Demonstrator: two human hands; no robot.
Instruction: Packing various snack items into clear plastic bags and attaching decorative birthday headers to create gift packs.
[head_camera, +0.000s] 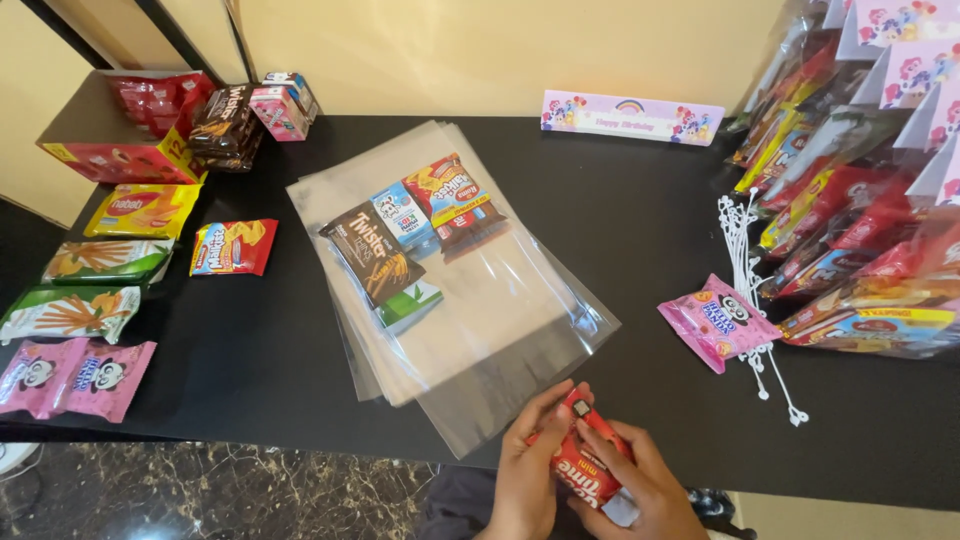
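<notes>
— Red is the packet (583, 462) in the hands, then?

— Red, small and oblong, with white lettering and a dark square near its far end; it sits at the near edge of the black table (620, 230), just over the rim, held between both hands; the left hand (530, 470) has its fingers curled closed around the packet's left side, the right hand (650, 490) grips the right side with the thumb laid on top.

— And how many of the rest?

— One stack of clear plastic bags (470, 300) in the middle, just beyond the hands; in the top bag I count five snack packs: a brown one (368, 252), a blue-and-white one (402, 216), a red-and-yellow one (452, 190), a dark one (470, 226) beneath it and a green-and-white one (410, 303); on the left, two pink packets (75, 375) at the near corner, two green packets (85, 285) beyond them, one yellow packet (140, 210), one red-and-yellow packet (232, 246); at the far left a red carton (115, 155) with more packs, uncounted.

— On the right?

— One pink packet (715, 320) lying loose; a bundle of white ties (745, 270) beside it; a heap of filled bags (860, 200), too overlapped to count; one long pink card (632, 117) against the far wall.
</notes>
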